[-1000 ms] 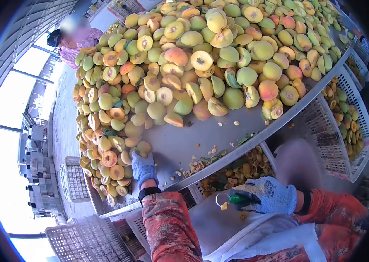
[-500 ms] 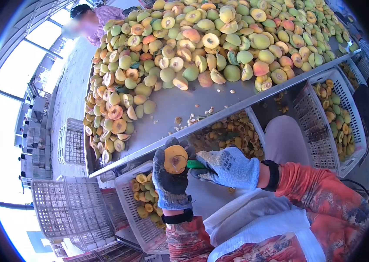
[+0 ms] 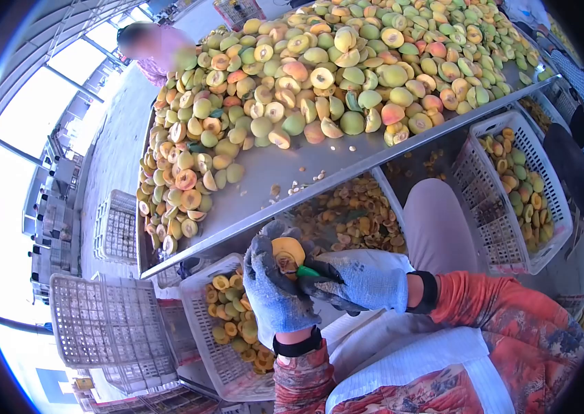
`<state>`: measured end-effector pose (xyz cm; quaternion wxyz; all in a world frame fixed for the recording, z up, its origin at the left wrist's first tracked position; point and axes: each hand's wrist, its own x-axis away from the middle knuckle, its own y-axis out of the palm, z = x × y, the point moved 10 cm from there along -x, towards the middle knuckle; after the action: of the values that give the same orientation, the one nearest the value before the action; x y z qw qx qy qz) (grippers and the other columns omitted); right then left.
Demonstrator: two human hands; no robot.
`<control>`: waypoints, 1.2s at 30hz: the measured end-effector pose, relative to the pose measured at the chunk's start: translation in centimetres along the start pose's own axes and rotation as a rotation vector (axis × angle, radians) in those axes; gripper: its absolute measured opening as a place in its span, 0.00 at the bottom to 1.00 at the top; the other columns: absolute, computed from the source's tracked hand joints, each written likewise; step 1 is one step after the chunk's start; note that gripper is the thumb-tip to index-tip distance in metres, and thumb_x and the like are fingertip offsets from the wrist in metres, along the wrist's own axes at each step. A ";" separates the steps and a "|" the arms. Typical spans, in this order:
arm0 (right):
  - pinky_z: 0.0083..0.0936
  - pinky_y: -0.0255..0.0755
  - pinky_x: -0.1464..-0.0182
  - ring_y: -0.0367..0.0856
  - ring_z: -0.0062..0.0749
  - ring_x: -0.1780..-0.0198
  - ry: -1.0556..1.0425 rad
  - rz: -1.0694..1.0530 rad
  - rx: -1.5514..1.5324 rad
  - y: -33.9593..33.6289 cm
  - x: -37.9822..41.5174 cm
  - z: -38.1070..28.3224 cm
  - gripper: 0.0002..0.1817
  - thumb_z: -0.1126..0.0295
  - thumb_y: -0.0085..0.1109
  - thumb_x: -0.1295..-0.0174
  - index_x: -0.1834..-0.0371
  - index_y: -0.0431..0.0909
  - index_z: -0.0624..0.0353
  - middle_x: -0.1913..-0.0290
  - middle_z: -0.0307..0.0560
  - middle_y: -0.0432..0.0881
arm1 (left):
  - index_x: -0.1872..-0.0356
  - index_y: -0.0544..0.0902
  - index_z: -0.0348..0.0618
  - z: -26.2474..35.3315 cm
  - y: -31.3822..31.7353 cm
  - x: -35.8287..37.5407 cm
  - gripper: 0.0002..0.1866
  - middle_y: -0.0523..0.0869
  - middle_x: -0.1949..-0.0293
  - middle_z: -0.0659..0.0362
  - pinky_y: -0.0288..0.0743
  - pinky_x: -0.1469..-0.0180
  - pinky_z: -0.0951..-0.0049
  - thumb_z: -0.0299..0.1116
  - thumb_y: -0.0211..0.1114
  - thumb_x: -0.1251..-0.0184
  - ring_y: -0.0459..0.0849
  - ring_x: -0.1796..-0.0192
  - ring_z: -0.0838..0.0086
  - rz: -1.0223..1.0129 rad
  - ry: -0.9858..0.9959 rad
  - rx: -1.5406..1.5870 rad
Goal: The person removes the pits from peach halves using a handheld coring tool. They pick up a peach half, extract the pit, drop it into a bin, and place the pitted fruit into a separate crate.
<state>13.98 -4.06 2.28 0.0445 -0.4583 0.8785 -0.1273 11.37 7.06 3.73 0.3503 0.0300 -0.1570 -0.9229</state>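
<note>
Wrapped around a cut peach half (image 3: 289,250), my left hand (image 3: 270,286) wears a blue knitted glove with a dark coated palm. The cut face shows yellow flesh and a brownish hollow in the middle. My right hand (image 3: 368,281), gloved the same way, grips a green-handled tool (image 3: 308,272) whose tip is at the hollow; its working end is hidden. Both hands are close together in front of the table's near edge. Below my left hand, a white crate (image 3: 202,324) holds peach halves.
A metal table (image 3: 264,172) bears a large heap of peach halves (image 3: 292,76), with loose pits near its edge. Under it lie more fruit pieces (image 3: 354,214). Another filled crate (image 3: 468,186) stands at right; stacked crates (image 3: 109,324) stand left. A person (image 3: 157,55) is at the far left.
Both hands have moved slightly down, and the left has turned, tilting the peach half. The green tool is now pressed closer to the fruit's middle. The view has shifted slightly.
</note>
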 end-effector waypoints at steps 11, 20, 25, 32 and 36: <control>0.13 0.61 0.81 0.70 0.14 0.81 0.306 -0.196 -1.032 2.0 1.3 2.2 0.19 0.52 0.49 0.33 0.57 0.76 0.59 0.80 0.35 0.73 | 0.49 0.74 0.37 -2.9 1.5 -1.8 0.20 0.82 0.59 0.52 0.77 0.59 0.74 0.43 0.53 0.33 0.82 0.59 0.69 -0.044 -0.206 0.180; 0.35 0.71 0.73 0.80 0.44 0.74 -0.012 0.087 0.647 -3.9 -0.7 8.0 0.23 0.47 0.55 0.43 0.63 0.74 0.59 0.77 0.52 0.78 | 0.49 0.75 0.33 -2.7 -20.5 -1.7 0.17 0.81 0.55 0.49 0.79 0.63 0.77 0.31 0.57 0.36 0.82 0.61 0.69 0.066 -0.187 -0.390; 0.40 0.72 0.65 0.80 0.50 0.68 0.091 0.075 0.592 -6.1 -2.6 8.7 0.18 0.54 0.60 0.46 0.61 0.72 0.55 0.71 0.54 0.80 | 0.46 0.73 0.31 0.5 -28.7 -4.2 0.20 0.79 0.50 0.51 0.75 0.52 0.79 0.16 0.58 0.42 0.79 0.54 0.73 0.331 -0.147 -0.713; 0.38 0.73 0.58 0.79 0.49 0.59 -0.052 0.322 0.655 -16.2 -15.5 5.3 0.20 0.61 0.63 0.49 0.52 0.74 0.53 0.63 0.52 0.79 | 0.36 0.64 0.35 1.7 -20.1 -24.6 0.29 0.69 0.38 0.53 0.67 0.41 0.74 0.20 0.59 0.40 0.69 0.39 0.69 0.188 0.202 -0.747; 0.39 0.73 0.58 0.78 0.50 0.59 -0.117 0.515 0.743 -23.8 -24.8 4.2 0.19 0.63 0.61 0.48 0.53 0.74 0.55 0.60 0.52 0.79 | 0.36 0.63 0.34 2.0 -11.5 -36.6 0.31 0.66 0.35 0.48 0.59 0.34 0.68 0.31 0.63 0.39 0.65 0.34 0.63 0.127 0.398 -0.995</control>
<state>47.96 2.46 3.57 0.2855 -0.1842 0.8547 -0.3926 31.23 39.73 0.04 0.4003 0.0254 0.3672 -0.8392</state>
